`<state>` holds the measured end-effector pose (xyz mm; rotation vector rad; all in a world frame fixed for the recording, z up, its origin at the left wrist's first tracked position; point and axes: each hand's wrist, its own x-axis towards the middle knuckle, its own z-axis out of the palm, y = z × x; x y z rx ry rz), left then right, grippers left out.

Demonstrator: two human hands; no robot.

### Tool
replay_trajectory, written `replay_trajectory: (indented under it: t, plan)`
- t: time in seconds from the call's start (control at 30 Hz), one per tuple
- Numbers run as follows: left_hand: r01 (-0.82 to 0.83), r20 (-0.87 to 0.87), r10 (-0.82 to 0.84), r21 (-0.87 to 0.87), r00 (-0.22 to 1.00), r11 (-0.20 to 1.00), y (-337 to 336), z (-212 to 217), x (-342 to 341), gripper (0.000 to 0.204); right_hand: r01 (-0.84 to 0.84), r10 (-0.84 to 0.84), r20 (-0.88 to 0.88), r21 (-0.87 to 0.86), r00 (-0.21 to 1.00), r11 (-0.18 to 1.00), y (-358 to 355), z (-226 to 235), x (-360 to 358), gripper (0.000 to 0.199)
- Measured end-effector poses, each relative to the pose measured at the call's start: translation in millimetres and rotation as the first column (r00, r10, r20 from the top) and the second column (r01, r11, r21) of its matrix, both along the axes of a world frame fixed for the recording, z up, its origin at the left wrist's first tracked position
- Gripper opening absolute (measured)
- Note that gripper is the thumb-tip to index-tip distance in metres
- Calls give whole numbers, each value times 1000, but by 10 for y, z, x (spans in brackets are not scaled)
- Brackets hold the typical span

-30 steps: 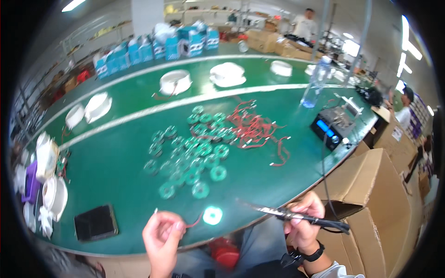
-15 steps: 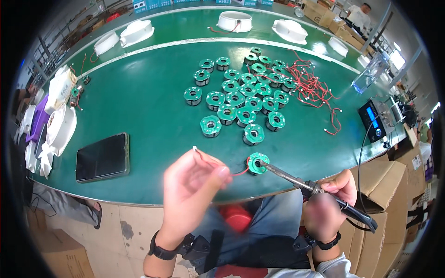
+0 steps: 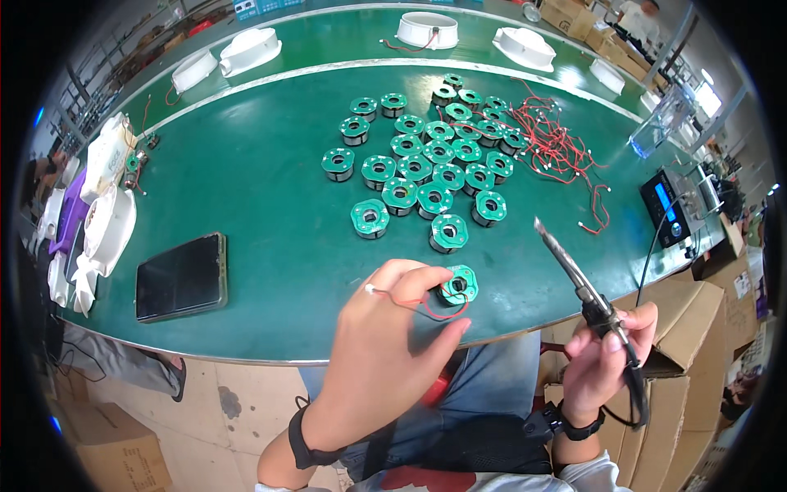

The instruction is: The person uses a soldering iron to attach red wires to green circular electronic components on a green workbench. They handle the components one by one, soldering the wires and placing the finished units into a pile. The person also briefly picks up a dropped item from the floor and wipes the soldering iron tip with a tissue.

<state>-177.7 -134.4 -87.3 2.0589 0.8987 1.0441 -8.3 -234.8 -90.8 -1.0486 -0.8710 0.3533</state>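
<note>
My right hand [image 3: 607, 357] grips a soldering iron [image 3: 580, 283], its tip raised off the table and pointing up to the left. Near the table's front edge stands a motor stator with a green circuit board on top [image 3: 466, 283]. My left hand [image 3: 393, 328] is at its left side, index finger against the board's edge, thumb spread apart below it. A red wire [image 3: 443, 316] loops from that stator across my left fingers, ending in a small white connector [image 3: 371, 289]. Beyond it stand several more such stators [image 3: 416, 168] in a loose cluster.
A tangle of red wires [image 3: 557, 143] lies right of the cluster. A black phone [image 3: 180, 279] rests at left, near white housings [image 3: 111, 221]. A soldering station [image 3: 664, 209] with a blue display stands at right, above cardboard boxes [image 3: 680, 328]. More white housings [image 3: 426, 30] line the back.
The soldering iron has lifted off the front stator, moving up and right. My left hand has let the wire's connector end drop and moved right, up to the stator.
</note>
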Motion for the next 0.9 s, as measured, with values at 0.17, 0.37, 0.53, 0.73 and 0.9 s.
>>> replay_trajectory:
  t: [0.17,0.37,0.53,0.73,0.9]
  plan:
    - [36,-7,-36,-2,999,999,-51,-9,138,28,-112,107,137,31,985,993,155,-177,-75,26]
    - [66,-11,-66,30,998,997,-52,18,243,25,-98,87,278,26,957,995,279,-304,-61,30]
    - [80,0,-80,29,997,996,-73,14,353,23,26,-29,444,13,896,1000,270,-517,-27,24]
    - [78,191,-75,-9,979,997,-97,16,358,20,9,-47,618,65,785,998,268,-580,79,27]
    - [257,352,-178,-193,919,947,-114,74,287,14,4,-54,649,79,759,997,258,-567,84,30]
